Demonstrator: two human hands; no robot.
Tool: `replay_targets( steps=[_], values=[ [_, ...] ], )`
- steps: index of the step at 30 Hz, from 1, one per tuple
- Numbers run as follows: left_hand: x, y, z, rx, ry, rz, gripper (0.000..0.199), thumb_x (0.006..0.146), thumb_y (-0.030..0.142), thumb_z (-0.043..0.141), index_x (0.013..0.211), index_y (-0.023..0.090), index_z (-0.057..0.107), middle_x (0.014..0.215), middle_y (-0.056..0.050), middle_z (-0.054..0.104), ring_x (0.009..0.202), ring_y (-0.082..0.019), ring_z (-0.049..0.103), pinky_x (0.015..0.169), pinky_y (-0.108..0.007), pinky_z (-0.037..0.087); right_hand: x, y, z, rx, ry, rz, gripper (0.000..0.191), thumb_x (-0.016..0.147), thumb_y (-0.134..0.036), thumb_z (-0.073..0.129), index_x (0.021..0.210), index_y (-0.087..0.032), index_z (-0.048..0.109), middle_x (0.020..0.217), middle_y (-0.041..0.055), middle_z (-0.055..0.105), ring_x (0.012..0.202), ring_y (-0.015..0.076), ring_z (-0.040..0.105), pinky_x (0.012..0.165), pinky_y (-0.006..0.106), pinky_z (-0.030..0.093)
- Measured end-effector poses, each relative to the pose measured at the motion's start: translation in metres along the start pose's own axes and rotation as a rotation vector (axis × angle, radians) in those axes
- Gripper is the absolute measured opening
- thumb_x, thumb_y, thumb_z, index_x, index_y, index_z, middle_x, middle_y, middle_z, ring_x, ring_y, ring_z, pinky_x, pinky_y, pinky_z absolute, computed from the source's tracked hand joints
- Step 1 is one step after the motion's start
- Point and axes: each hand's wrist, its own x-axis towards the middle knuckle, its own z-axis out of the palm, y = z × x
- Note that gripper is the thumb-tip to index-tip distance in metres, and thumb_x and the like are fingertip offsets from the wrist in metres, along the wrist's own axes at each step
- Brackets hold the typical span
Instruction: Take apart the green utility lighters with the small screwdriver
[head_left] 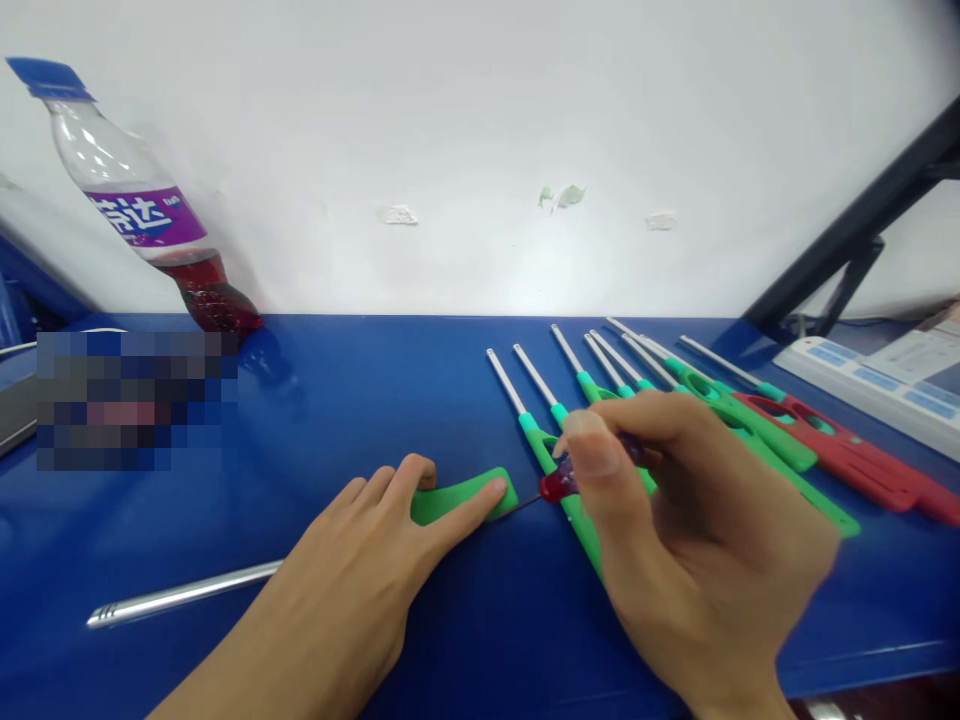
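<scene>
Flat on the blue table lies a green long-necked lighter, its metal tube pointing to the left. My left hand grips the lighter's body, thumb pressed near the end of the handle. In my right hand is a small screwdriver with a dark red, see-through handle, held between thumb and fingers. Its thin shaft reaches the end of the green handle; the tip is hidden there. Several more green lighters lie in a row behind and under my right hand, partly covered by it.
Red lighters lie at the right, beside a white power strip. A soda bottle with dark red drink stands at the back left by the white wall. A black metal bracket rises at the right.
</scene>
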Motion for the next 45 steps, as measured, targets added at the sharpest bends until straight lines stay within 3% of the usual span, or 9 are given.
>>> replay_targets(
  steps=[8,14,26,45],
  values=[
    [0.0001,0.0036,-0.0016,-0.012,-0.046,-0.016,0.110,0.079,-0.010,0.037,0.169,0.051,0.021,0.142,-0.013,0.065,0.117,-0.035,0.075,0.097,-0.060,0.062,-0.0012,0.0025,0.0006,-0.037,0.005,-0.009,0.015,0.100,-0.018,0.073,0.089,-0.025,0.064,0.073,-0.0069,0.066,0.058,0.0099,0.055,0.055,0.026,0.047],
    [0.0061,0.0053,-0.0041,-0.044,-0.110,-0.041,0.111,0.075,-0.010,0.040,0.168,0.049,0.027,0.139,-0.013,0.065,0.116,-0.036,0.074,0.098,-0.061,0.062,0.0002,0.0038,-0.0001,-0.054,-0.028,-0.012,0.017,0.102,-0.019,0.070,0.089,-0.026,0.062,0.072,-0.0069,0.066,0.057,0.0111,0.056,0.054,0.028,0.048],
    [0.0057,0.0046,-0.0049,-0.083,-0.132,-0.054,0.101,0.084,-0.008,0.033,0.169,0.048,0.028,0.139,-0.014,0.063,0.116,-0.036,0.072,0.096,-0.062,0.061,-0.0006,0.0055,0.0003,-0.083,-0.003,-0.063,0.016,0.102,-0.016,0.068,0.091,-0.025,0.062,0.075,-0.0058,0.065,0.060,0.0107,0.055,0.056,0.028,0.047],
    [0.0063,0.0048,-0.0024,-0.035,-0.206,-0.085,0.106,0.083,-0.008,0.040,0.170,0.050,0.018,0.142,-0.013,0.059,0.116,-0.033,0.070,0.101,-0.059,0.059,-0.0006,0.0083,0.0012,-0.193,0.051,-0.157,0.014,0.103,-0.014,0.069,0.092,-0.022,0.067,0.072,-0.0063,0.059,0.058,0.0062,0.051,0.051,0.018,0.049]
  ],
)
